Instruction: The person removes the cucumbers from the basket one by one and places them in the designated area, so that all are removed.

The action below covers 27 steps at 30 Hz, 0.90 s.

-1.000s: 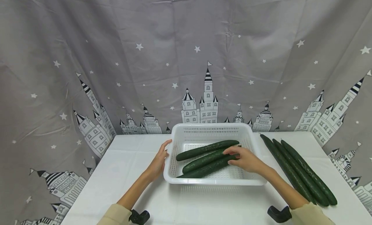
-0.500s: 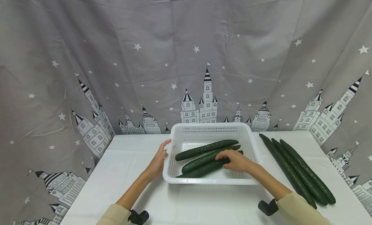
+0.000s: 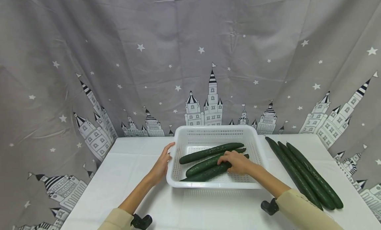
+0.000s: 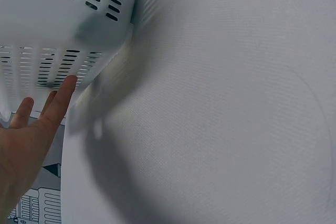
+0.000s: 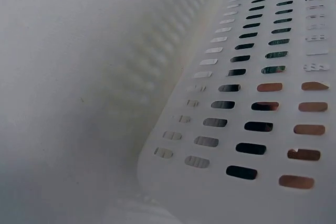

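Note:
A white slotted plastic basket (image 3: pixel 217 185) stands on the table with three long dark green cucumbers lying aslant inside. My left hand (image 3: pixel 160 167) rests its extended fingers on the basket's left wall, seen close up in the left wrist view. Inside the basket, my right hand (image 3: pixel 236 162) curls its fingers over the front cucumber (image 3: pixel 202 176) near its right end. The middle cucumber (image 3: pixel 200 167) lies right beside it, partly covered by the fingers. Behind them lies the back cucumber (image 3: pixel 209 153). The basket's slotted wall (image 5: pixel 236 129) hides most of the right hand in the right wrist view.
Several more cucumbers (image 3: pixel 309 177) lie side by side on the white table (image 3: pixel 128 164), right of the basket and close to the right forearm. A grey curtain (image 3: pixel 143 74) printed with castles and stars hangs behind the table.
My right hand has moved left and down along the cucumbers, and its fingers have closed round the front one. My left hand stays at the basket's left side.

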Available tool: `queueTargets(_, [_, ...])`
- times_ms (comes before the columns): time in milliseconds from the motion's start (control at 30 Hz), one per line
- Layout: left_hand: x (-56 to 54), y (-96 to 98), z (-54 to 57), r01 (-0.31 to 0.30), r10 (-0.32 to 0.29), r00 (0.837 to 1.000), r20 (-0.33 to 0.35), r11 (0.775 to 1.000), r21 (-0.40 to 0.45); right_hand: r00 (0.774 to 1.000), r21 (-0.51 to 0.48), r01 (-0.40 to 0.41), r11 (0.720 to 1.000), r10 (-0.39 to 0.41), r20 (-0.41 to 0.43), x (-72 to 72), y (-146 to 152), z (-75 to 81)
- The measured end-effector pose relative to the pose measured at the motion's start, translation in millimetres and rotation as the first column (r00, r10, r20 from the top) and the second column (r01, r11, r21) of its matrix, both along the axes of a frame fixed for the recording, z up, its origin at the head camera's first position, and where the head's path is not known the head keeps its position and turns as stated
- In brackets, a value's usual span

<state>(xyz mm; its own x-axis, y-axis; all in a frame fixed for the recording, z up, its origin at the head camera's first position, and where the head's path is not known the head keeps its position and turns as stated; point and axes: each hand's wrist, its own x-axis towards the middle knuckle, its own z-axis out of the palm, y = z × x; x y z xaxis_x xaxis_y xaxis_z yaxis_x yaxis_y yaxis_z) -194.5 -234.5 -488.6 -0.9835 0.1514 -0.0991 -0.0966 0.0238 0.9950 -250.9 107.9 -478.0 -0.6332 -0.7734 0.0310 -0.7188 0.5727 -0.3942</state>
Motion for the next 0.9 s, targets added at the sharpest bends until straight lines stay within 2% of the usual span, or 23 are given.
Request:
queueTargets(267, [0.8, 0.0, 0.7, -0.001, 0.001, 1.0, 0.007, 1.0, 0.011, 0.999, 0.059, -0.016, 0.998, 0.018, -0.036, 0.1, -0.6, -0.4])
queueTargets(667, [1.1, -0.9, 0.5, -0.008, 0.008, 1.0, 0.002, 1.0, 0.005, 0.998, 0.064, -0.046, 0.997, 0.048, -0.027, 6.4, -2.9, 4.5])
queueTargets(900, [0.3, 0.3, 0.6, 0.001, -0.001, 1.0, -0.004, 1.0, 0.007, 0.992, 0.03, -0.07, 0.997, 0.073, -0.102, 7.4, 2.8, 6.3])
